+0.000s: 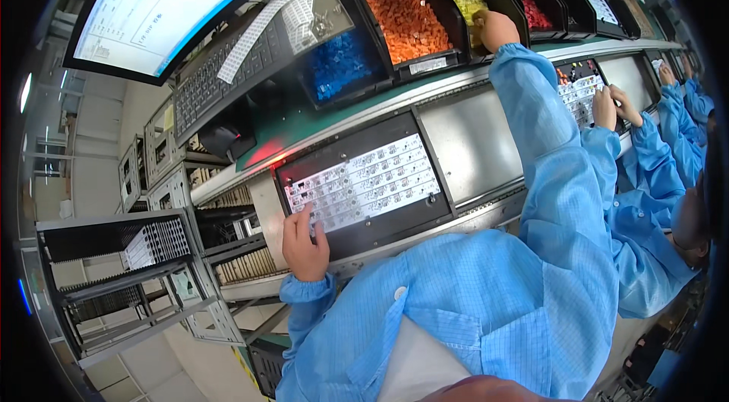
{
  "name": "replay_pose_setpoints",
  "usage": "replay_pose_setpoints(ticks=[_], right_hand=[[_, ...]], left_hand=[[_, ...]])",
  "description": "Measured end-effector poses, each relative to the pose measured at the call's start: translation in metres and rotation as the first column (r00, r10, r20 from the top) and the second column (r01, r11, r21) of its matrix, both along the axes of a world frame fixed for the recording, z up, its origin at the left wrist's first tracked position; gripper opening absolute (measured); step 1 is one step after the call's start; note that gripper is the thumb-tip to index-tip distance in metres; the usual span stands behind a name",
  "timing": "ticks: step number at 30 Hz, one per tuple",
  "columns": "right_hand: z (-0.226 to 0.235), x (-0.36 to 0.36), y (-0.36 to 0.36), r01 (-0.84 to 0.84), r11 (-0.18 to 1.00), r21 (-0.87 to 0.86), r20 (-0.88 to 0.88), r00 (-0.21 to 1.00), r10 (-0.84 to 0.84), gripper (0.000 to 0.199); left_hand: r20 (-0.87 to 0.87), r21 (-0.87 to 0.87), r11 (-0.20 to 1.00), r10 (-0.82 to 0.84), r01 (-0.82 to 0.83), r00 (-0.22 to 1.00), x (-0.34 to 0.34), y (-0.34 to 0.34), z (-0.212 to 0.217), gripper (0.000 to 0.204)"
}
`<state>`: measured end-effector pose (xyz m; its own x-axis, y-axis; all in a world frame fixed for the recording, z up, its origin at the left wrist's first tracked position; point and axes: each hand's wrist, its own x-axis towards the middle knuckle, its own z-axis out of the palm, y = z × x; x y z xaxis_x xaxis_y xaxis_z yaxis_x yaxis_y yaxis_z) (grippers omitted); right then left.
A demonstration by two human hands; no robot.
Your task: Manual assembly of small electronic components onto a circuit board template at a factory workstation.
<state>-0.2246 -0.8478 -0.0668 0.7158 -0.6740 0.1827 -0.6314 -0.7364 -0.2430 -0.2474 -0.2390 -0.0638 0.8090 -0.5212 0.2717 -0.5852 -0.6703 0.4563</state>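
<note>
A black fixture frame [448, 206] holds several white circuit board strips [391, 174] side by side on the metal rail. At the strips' left end my left hand [305, 250] rests with its fingers apart, index finger and thumb over the boards. A few small dark parts sit on the strips just beyond those fingertips. My right hand [499, 31] is stretched far out to a black bin of yellow parts [468, 3], its fingers curled down at the parts. Whatever is between those fingers is hidden.
Bins of orange parts [406, 22], blue parts [338, 64] and red parts [525, 3] line the bench. A keyboard [228, 75] and monitor [171, 11] stand at left, above a slotted rack [114, 250]. Co-workers' hands [613, 106] handle another fixture at right.
</note>
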Motion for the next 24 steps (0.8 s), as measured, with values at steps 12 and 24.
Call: replay_pose_setpoints(ticks=[12,24], right_hand=[[0.002,-0.030,-0.040,-0.316,0.419,0.851,0.474,0.807,-0.352,0.040],[0.025,-0.089,0.255,-0.659,0.523,0.541,0.556,0.747,0.366,0.015]], left_hand=[[0.004,-0.123,0.979,-0.162,0.161,0.987,0.006,-0.040,0.002,0.037],[-0.451,-0.597,0.495,-0.858,-0.631,-0.247,0.032,-0.162,-0.014,0.067]])
